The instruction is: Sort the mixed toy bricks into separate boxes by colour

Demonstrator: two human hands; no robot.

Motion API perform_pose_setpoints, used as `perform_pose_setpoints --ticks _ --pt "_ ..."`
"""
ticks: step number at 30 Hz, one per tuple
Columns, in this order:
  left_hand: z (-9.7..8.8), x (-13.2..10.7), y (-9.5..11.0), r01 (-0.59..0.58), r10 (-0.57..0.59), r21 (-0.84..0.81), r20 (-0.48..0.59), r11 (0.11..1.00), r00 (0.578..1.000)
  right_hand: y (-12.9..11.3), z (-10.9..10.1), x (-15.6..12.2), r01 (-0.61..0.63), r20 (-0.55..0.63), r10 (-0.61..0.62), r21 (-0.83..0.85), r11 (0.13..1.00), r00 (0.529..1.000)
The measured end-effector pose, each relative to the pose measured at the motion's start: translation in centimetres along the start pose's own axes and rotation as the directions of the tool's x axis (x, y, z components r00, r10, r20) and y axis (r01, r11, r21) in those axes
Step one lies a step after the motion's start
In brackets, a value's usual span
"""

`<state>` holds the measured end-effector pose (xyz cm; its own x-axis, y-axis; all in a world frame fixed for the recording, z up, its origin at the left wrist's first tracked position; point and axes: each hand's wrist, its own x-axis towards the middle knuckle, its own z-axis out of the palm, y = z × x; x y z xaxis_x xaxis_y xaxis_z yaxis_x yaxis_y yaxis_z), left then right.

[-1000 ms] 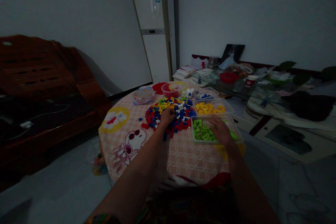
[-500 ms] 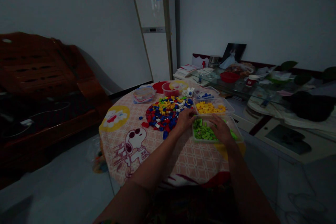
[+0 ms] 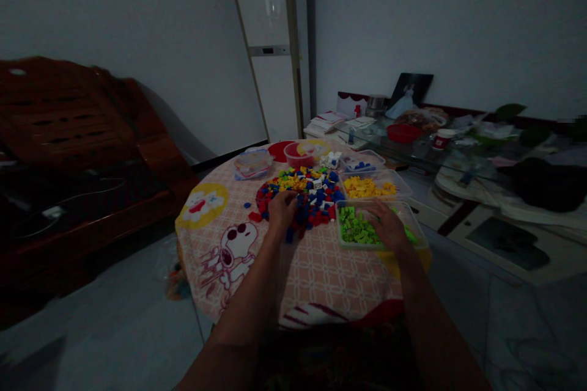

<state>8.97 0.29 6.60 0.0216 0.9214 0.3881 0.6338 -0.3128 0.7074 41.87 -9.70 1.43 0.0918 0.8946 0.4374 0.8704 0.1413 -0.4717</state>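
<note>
My left hand (image 3: 282, 209) is over the near left side of a loose pile of toy building bricks (image 3: 316, 198) in red, blue, yellow, white and green. Its fingers are bent and drawn together; whatever may be between them is hidden. My right hand (image 3: 387, 227) rests over a clear plastic box of green bricks (image 3: 358, 227), fingers apart and holding nothing visible. Behind that box stands another clear box with yellow bricks (image 3: 367, 186). A smaller clear box holding a few blue bricks (image 3: 361, 166) is farther back.
White bricks (image 3: 331, 160) lie behind the pile. A pink round tub (image 3: 299, 155) and a lidded clear container (image 3: 253, 164) stand at the back of the cloth-covered round table (image 3: 321, 275). A cluttered glass-topped cabinet (image 3: 413, 156) is at right, a wooden bench (image 3: 82, 153) at left.
My left hand has moved left, from the edge of the green-brick box to the mixed pile. My right hand stays over the green bricks.
</note>
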Motion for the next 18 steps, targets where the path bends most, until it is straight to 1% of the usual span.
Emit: perform_pose_setpoints --ticks 2,3,5,6,8,11,14,18 --pt "-1.9 0.1 -1.8 0.098 -0.094 0.067 -0.062 0.993 0.994 0.0 -0.1 0.0 0.001 0.004 -0.001 0.003 1.0 1.0" --pt "-2.6 0.0 -2.5 0.128 -0.122 0.1 -0.072 0.987 0.99 0.0 -0.1 0.1 0.006 0.003 -0.006 0.004 1.0 1.0" --pt "-3.5 -0.3 -3.6 0.159 -0.153 0.187 -0.047 0.969 0.987 0.1 -0.1 0.1 0.017 0.002 -0.017 0.0 1.0 1.0" --pt "-3.7 -0.6 -3.9 0.162 -0.162 0.238 -0.018 0.958 0.987 0.2 0.0 0.2 0.017 0.001 -0.017 -0.003 1.0 1.0" --pt "-3.4 -1.2 -4.1 0.16 -0.183 0.337 0.039 0.928 0.982 0.4 0.1 0.2 0.016 -0.003 -0.016 -0.009 1.0 1.0" --pt "-2.4 -1.8 -3.9 0.152 -0.194 0.41 0.063 0.899 0.979 0.7 0.4 0.2 0.028 -0.017 -0.028 0.0 1.0 0.999" --pt "-1.7 -1.8 -3.7 0.141 -0.176 0.39 0.055 0.91 0.983 0.9 0.5 0.0 0.031 -0.029 -0.03 0.016 0.999 0.999" --pt "-1.7 -1.6 -3.9 0.167 -0.198 0.355 0.054 0.92 0.979 1.0 0.5 0.0 0.032 -0.01 -0.032 0.019 0.999 0.999"
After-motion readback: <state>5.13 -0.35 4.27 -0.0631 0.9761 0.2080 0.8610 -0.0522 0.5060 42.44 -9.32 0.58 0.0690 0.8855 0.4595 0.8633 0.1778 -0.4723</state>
